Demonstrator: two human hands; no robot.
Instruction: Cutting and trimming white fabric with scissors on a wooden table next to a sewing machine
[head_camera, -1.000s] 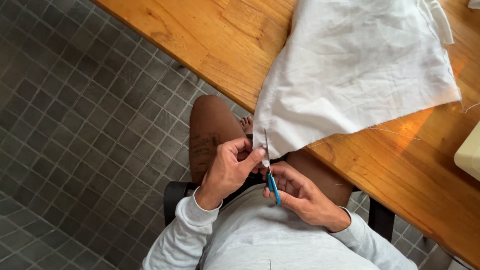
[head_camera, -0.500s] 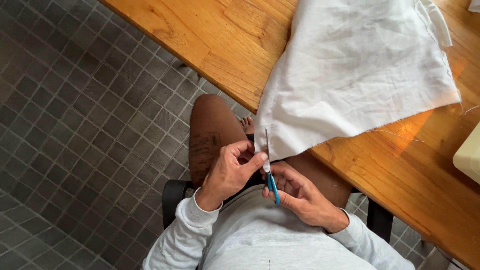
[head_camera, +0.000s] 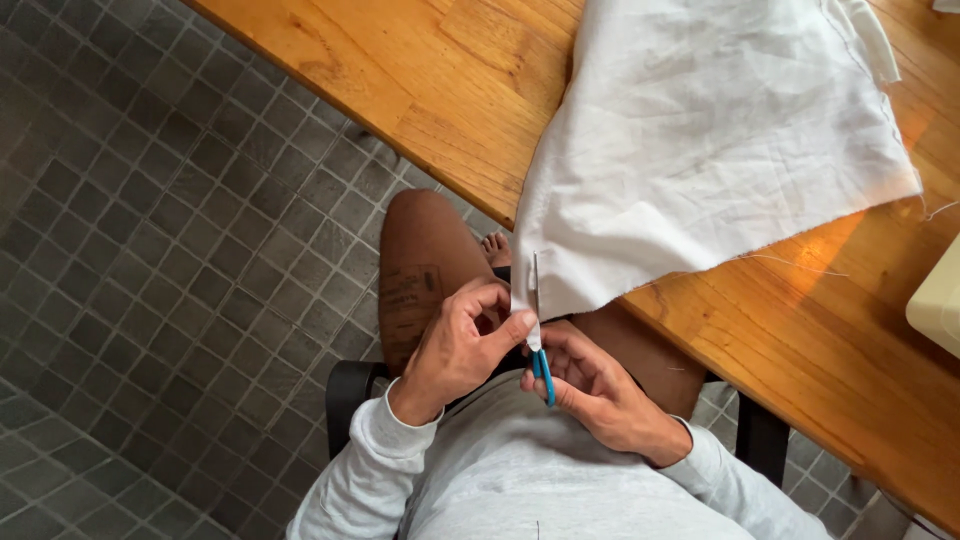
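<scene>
White cloth (head_camera: 700, 160) hangs off the wooden table (head_camera: 400, 90), soft and floppy, best held near its edge. Left hand (head_camera: 455, 350) pinches its corner; right hand (head_camera: 595, 385) pinches a blue tool (head_camera: 545, 372)

Light: bright, soft daylight over the wooden table (head_camera: 400, 90)
Glare: warm patch on the table's right part
Shadows: faint, under the table's near edge
Focus: sharp throughout

Blue tool (head_camera: 545, 372) mostly hidden by fingers (head_camera: 565, 385)
</scene>
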